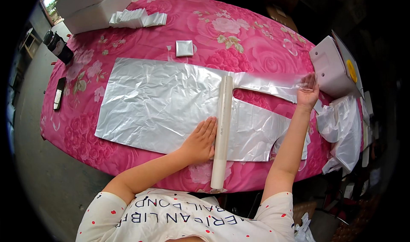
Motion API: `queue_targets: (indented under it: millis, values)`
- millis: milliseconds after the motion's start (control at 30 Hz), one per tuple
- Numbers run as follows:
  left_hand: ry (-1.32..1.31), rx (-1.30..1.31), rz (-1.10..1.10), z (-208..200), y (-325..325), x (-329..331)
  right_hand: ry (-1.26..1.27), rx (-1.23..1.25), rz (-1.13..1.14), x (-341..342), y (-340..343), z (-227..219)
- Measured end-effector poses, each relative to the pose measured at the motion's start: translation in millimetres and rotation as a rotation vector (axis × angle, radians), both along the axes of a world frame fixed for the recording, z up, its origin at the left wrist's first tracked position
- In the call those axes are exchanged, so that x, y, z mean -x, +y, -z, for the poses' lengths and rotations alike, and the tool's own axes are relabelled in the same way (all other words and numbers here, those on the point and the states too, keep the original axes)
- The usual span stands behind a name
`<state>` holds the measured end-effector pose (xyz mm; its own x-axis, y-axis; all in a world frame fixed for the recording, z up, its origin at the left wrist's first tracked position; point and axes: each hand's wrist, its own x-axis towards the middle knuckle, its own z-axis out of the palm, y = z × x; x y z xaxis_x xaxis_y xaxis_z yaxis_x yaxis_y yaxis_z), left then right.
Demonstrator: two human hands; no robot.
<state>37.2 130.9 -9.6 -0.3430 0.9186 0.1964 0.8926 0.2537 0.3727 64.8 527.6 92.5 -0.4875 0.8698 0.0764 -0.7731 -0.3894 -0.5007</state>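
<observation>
Smoothing a large silver plastic bag (158,105) flat across the tabletop (239,36), by the look of it, with a white tube (223,131) lying across the bag, one end toward the far edge and the other overhanging the near edge. Most of the sheet spread left of the tube, crinkled but flat; the cut-out handle end stretched to the tube's right.

Left hand (200,141) open, palm down, fingers together, pressing the bag just left of the tube and touching its side. Right hand (307,92) well right of the tube, fingers closed in a pinch on the tip of the upper handle strap (269,84), pulling it taut.

Next move, judging from this: calls for keeping the strap under tension and the tube square to the sheet, since slack would let the film wrinkle or skew.

Pink rose-patterned cloth covering the whole tabletop. Bare grey floor (42,173) far left of the tube. White boxes (92,4) far beyond and left of the tube, folded white bags (136,19) just beside them. White case (331,69) far right of the tube, a heap of silver bags (344,131) nearer than it. Dark bottle (57,47) and a phone (59,93) far left of the tube. Small folded silver square (184,48) beyond the tube's far end.
</observation>
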Motion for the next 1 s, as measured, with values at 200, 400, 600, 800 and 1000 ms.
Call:
queue_targets:
  millis: [200,400,600,800,1000]
  values:
    - [0.014,-0.019,-0.017,6,-3,1,-0.376,-0.702,-0.297,89,-198,-18]
    - [0.105,-0.227,-0.062,15,1,-4,-0.616,-1.426,-0.654,147,-387,74]
    - [0.114,-0.203,-0.008,26,8,-4,-0.461,-1.68,-0.789,123,-431,57]
    - [-0.079,-0.119,-0.015,12,-3,-2,-0.536,-1.656,-0.437,14,-309,32]
    - [-0.153,-0.047,0.04,-3,-8,3,-0.835,-1.984,-0.396,-55,-219,52]
